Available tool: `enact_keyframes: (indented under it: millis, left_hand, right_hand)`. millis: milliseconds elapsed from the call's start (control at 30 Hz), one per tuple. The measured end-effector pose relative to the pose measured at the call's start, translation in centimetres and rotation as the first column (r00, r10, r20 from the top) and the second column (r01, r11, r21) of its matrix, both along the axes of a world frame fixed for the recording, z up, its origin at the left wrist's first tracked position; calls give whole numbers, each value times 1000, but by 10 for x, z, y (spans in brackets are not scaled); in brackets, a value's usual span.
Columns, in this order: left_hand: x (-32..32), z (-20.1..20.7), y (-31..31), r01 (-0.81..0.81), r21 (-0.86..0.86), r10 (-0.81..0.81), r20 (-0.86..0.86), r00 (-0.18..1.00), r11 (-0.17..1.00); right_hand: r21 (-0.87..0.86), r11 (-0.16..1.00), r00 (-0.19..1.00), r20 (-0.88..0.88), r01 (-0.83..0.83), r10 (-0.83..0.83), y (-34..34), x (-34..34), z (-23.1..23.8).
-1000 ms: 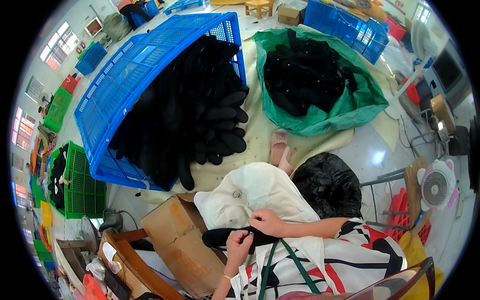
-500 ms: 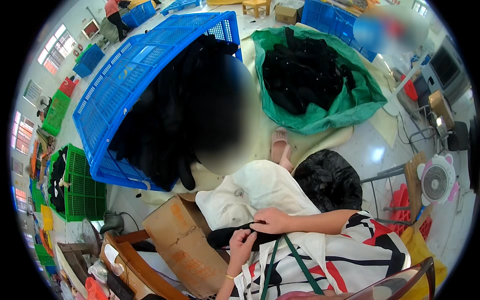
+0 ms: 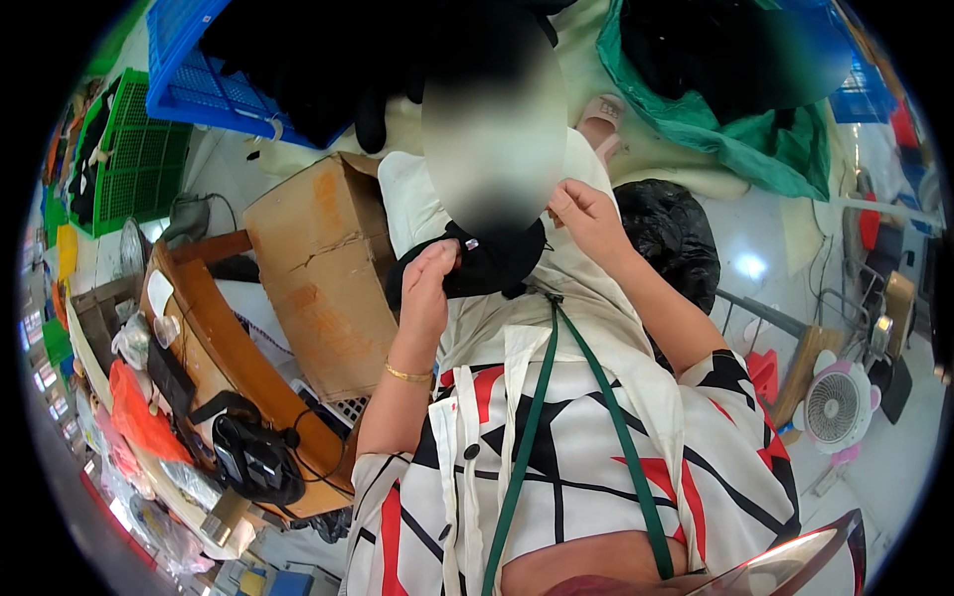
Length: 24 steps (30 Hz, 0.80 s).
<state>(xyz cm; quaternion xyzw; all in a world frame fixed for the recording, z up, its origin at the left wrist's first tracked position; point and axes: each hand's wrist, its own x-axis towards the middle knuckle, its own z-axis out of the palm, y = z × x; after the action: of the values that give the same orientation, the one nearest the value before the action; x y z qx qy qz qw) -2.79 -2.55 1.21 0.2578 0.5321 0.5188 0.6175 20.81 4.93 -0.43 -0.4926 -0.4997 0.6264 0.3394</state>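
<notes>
A soft black cloth piece (image 3: 497,268) with a small white tag lies across my lap, over the white apron (image 3: 596,308). The fingers of my left hand (image 3: 429,283) are closed on its left edge. Off to the cloth's right and a little higher, my right hand (image 3: 588,221) is raised with thumb and fingers pinched together. A blurred patch covers the area beside those fingertips, so what they hold, if anything, is hidden. Part of the cloth's upper edge is lost in the same blur.
Left of my lap stands a cardboard box (image 3: 323,268), with a wooden desk (image 3: 214,382) beyond it. Ahead are a blue crate (image 3: 214,94) of black items and a green sack (image 3: 696,134). A black plastic bag (image 3: 676,243) and a small fan (image 3: 835,405) are to the right.
My right hand has left the black cloth and moved right and away from my left hand; earlier both pinched it close together. The view has tilted down toward my lap.
</notes>
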Motion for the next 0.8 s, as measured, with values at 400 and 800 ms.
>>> enact_keyframes:
  millis: [400, 800]
  left_hand:
    - [7, -3, -4, 78, 20, -79, 31, 996, 997]
    - [-1, 36, 17, 135, 249, -16, -429, 903, 959]
  right_hand:
    - [-48, 962, 963, -16, -269, 269, -10, -8, 23]
    - [-258, 711, 636, -321, 655, -702, 64, 125, 43]
